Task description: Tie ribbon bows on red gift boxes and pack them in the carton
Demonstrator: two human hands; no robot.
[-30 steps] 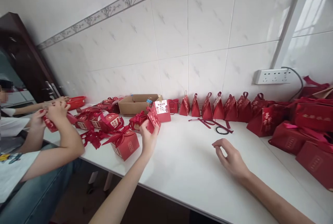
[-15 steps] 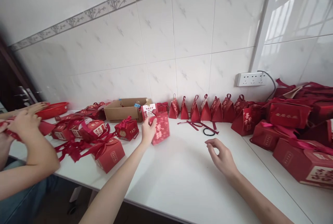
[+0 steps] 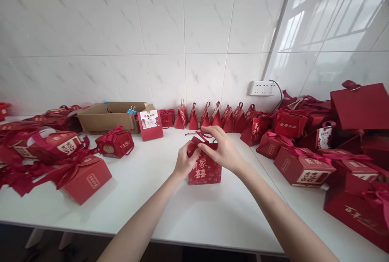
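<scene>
A small red gift box [image 3: 205, 171] with gold characters stands on the white table [image 3: 170, 209] in front of me. My left hand [image 3: 184, 160] grips its upper left edge with curled fingers. My right hand [image 3: 221, 148] lies over its top, fingers pinched at the flaps. A dark red ribbon [image 3: 199, 135] lies just behind the box, partly hidden by my hands.
A row of red pyramid boxes [image 3: 209, 116] lines the tiled wall. Ribboned red boxes [image 3: 88, 177] sit at the left, larger red boxes and bags [image 3: 304, 164] at the right. A cardboard box [image 3: 106, 116] and a power strip [image 3: 261, 87] are at the back.
My left hand brought the red box from the left to the table's middle. My right hand closed onto its top. The view swung right, and the other person's arms left the picture.
</scene>
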